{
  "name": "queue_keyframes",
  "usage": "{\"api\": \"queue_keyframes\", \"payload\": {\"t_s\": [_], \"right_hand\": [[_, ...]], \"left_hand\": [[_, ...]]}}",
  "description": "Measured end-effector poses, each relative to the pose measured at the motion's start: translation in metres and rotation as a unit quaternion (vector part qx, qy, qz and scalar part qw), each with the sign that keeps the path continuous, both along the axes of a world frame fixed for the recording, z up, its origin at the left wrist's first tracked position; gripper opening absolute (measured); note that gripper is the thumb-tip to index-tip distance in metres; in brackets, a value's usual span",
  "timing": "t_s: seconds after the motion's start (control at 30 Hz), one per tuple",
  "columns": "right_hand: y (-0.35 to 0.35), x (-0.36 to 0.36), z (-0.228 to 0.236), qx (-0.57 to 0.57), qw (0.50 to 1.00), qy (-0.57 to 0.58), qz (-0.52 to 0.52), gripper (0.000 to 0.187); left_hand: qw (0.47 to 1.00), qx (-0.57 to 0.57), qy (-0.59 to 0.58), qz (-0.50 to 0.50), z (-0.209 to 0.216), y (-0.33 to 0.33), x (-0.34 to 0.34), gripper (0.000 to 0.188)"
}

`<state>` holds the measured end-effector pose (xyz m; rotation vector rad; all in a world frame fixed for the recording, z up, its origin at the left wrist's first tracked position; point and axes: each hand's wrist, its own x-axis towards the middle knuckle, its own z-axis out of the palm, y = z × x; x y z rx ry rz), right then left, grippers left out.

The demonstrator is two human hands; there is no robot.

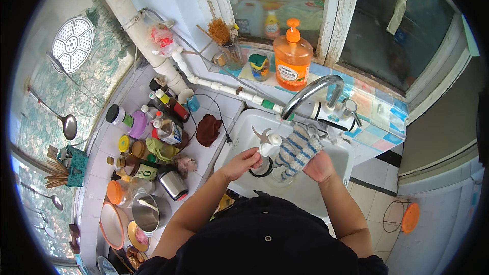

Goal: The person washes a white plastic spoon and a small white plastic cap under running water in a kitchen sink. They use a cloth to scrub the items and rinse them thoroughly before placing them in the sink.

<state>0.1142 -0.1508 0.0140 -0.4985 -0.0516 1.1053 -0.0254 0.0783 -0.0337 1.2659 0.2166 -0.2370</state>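
My left hand (241, 164) is closed on a chopper blade (270, 144), which has a white plastic stem and curved metal wings, held over the white sink (235, 133). A black ring-shaped edge (262, 175) shows just below it; what it belongs to is unclear. Touching the blade's right side is a blue-and-white striped cloth (298, 151). My right hand (320, 167) grips this cloth from the right, palm turned partly up, with its fingers mostly hidden behind the fabric. The curved metal faucet (311, 91) arches above the cloth.
An orange pump bottle (293, 61) and a small jar (259, 67) stand on the ledge behind the sink. Bottles, a steel pot (148, 212) and a steel kettle (172, 182) crowd the left counter. A brown cloth (208, 130) lies beside a black plug cord (227, 137).
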Motion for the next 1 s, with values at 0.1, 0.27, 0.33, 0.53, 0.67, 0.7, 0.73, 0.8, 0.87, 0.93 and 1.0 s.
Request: {"api": "queue_keyframes", "payload": {"t_s": [0.1, 0.27, 0.33, 0.53, 0.67, 0.7, 0.73, 0.8, 0.87, 0.93, 1.0], "right_hand": [[0.008, 0.007, 0.008, -0.036, 0.997, -0.05, 0.052, 0.039], [0.02, 0.015, -0.01, -0.166, 0.968, -0.173, 0.069, 0.032], [0.025, 0.011, -0.003, -0.211, 0.957, -0.191, 0.059, 0.027], [0.033, -0.002, 0.01, -0.258, 0.942, -0.213, 0.018, 0.023], [0.033, 0.003, -0.002, -0.307, 0.92, -0.229, -0.082, 0.025], [0.03, 0.003, 0.007, -0.322, 0.911, -0.231, -0.114, 0.022], [0.028, 0.003, 0.012, -0.337, 0.9, -0.233, -0.147, 0.02], [0.026, -0.001, 0.01, -0.32, 0.871, -0.331, -0.175, 0.02], [0.028, -0.012, 0.017, -0.36, 0.804, -0.443, -0.168, 0.02], [0.038, -0.023, 0.018, -0.332, 0.711, -0.583, -0.21, 0.02], [0.043, -0.029, 0.018, -0.318, 0.642, -0.659, -0.229, 0.022]], "left_hand": [[0.998, 0.046, -0.004, -0.043, 0.008, 0.003, 0.002, 0.048], [0.994, 0.079, -0.019, -0.073, 0.01, 0.007, 0.008, 0.048], [0.99, 0.104, -0.028, -0.096, 0.013, 0.01, 0.011, 0.047], [0.996, 0.03, -0.034, -0.079, 0.005, 0.01, 0.007, 0.037], [0.996, 0.051, -0.034, -0.07, 0.001, 0.017, 0.005, 0.048], [0.996, 0.071, -0.031, -0.053, 0.002, 0.019, 0.004, 0.049], [0.995, 0.091, -0.027, -0.036, 0.002, 0.022, 0.003, 0.05], [0.994, 0.105, -0.015, -0.026, 0.002, 0.026, 0.004, 0.052], [0.994, 0.108, -0.011, -0.018, 0.001, 0.024, 0.004, 0.052], [0.995, 0.1, -0.019, -0.011, 0.004, 0.016, 0.008, 0.051], [0.992, 0.121, -0.023, 0.007, 0.012, 0.002, 0.011, 0.045]]}}
